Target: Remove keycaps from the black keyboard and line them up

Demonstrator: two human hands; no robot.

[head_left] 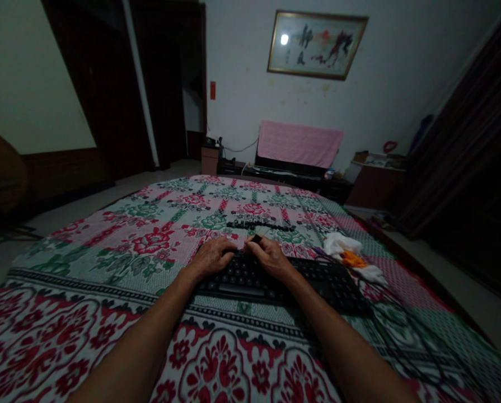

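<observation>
A black keyboard (317, 280) lies on the patterned bedspread in front of me, partly covered by my hands and forearms. My left hand (214, 258) rests over its far left part, fingers extended to the right and thumb apart. Closed in a pinch above the keyboard's far edge, my right hand (271, 257) has a small black piece (256, 239) at its fingertips that looks like a keycap. Just beyond both hands, a row of small black keycaps (261, 225) stretches across the cloth. Fine detail on the keys is too dark to make out.
A white and orange crumpled bundle (351, 257) sits right of the keyboard. Dark cables (410, 341) run along the right side of the floral bedspread (132, 235). Past the bed's far edge stands a low unit with a pink cloth (300, 143) draped over something.
</observation>
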